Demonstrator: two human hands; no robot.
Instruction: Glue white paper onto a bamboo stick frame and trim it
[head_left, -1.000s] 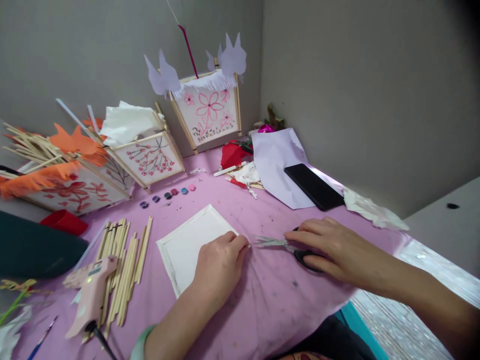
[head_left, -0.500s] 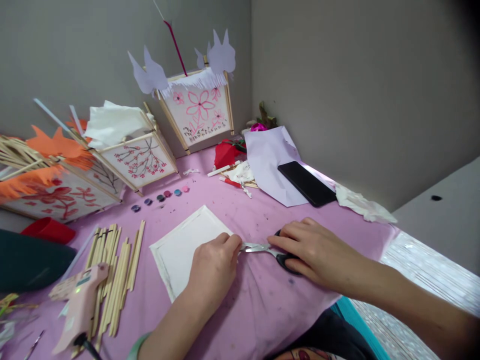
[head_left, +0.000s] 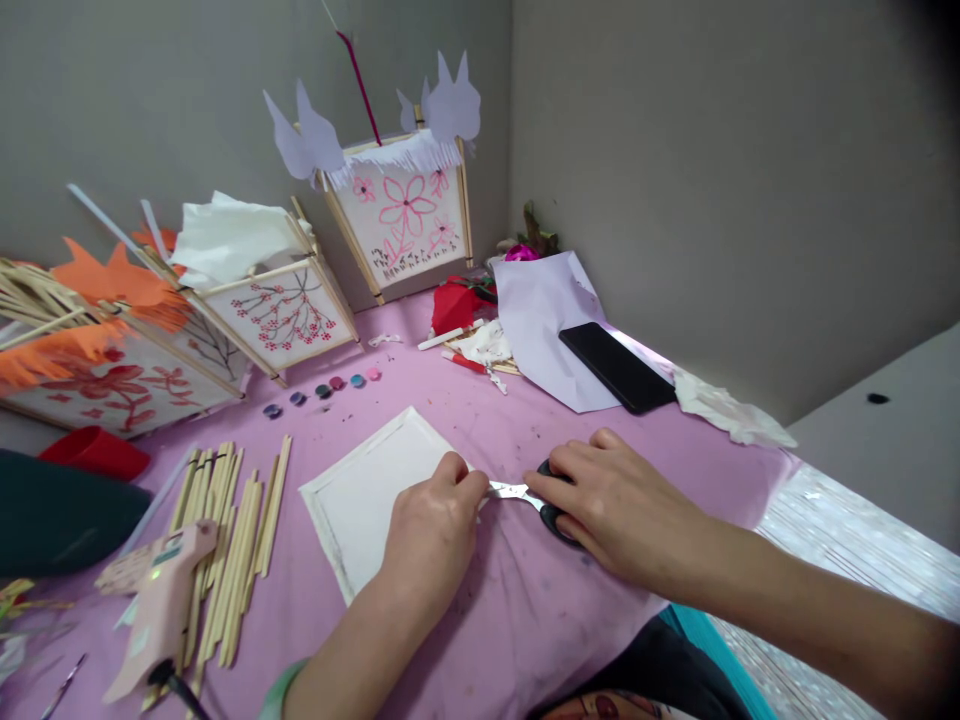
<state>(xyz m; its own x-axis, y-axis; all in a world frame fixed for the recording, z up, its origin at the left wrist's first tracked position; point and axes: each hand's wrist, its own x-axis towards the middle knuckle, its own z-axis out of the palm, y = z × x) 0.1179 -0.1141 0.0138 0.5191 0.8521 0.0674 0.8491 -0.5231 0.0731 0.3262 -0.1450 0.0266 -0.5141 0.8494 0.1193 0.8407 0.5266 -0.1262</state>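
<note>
My right hand (head_left: 600,500) holds black-handled scissors (head_left: 553,515) at the handles, with their metal blades pointing left. The blades look almost closed, and their tips meet the fingers of my left hand (head_left: 442,510). That left hand is closed in a pinch at the right corner of a square white paper panel (head_left: 375,480). The panel lies tilted on the table, with a bordered edge and grey smudges along its left side. My left fingers hide the corner and the blade tips.
A pink glue gun (head_left: 161,600) lies by several wooden sticks (head_left: 240,570) on the pink tablecloth (head_left: 540,640). Paper lanterns (head_left: 409,215) with painted flowers stand along the wall. Small paint pots (head_left: 322,391) sit before them. A black phone (head_left: 615,365) rests on lilac paper (head_left: 532,320).
The scissor blades have closed further, and my right hand has shifted slightly left toward my left hand. My left hand keeps its pinch. The view has shifted a little.
</note>
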